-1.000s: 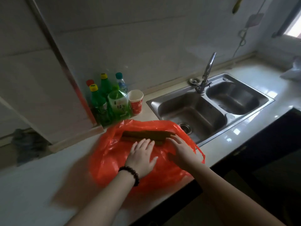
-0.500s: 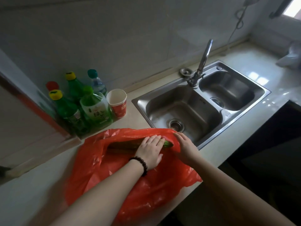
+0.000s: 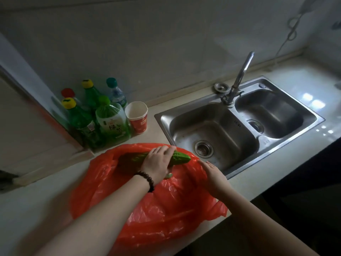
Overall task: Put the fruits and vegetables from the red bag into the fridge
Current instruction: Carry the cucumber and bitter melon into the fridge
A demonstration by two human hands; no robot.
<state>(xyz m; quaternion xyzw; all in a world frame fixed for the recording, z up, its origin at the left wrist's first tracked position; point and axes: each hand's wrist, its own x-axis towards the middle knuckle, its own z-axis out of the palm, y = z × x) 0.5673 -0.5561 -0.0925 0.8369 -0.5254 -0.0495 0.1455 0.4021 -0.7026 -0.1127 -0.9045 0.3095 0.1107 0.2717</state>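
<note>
I see the left hand [image 3: 158,162] reaching in from the near left, a dark bead bracelet [image 3: 146,180] on its wrist, fingers curled over a green cucumber [image 3: 180,158] and gripping it around the middle. The cucumber lies roughly level at the mouth of the red bag [image 3: 151,204], its right tip poking out past the fingers and its left part shaded inside the opening. A second small green item shows just under the hand; I cannot tell what it is. The right hand [image 3: 215,175] comes in from the near right, fingers straight and together, resting on the bag's right rim and gripping nothing. The bag lies crumpled on a pale counter [image 3: 36,206], spreading to its near edge. Just beyond the bag on the right is a steel double sink [image 3: 238,126] with a tall tap [image 3: 239,76] between its two basins and a round strainer [image 3: 221,87] on its far rim. To the far left of the bag a cluster of green bottles [image 3: 103,117] with yellow, red and green caps stands against the wall, with a red and white paper cup [image 3: 137,117] just beside them. The wall [image 3: 147,43] behind is plain and dimly lit, and a cord [image 3: 291,30] hangs at the far right.
</note>
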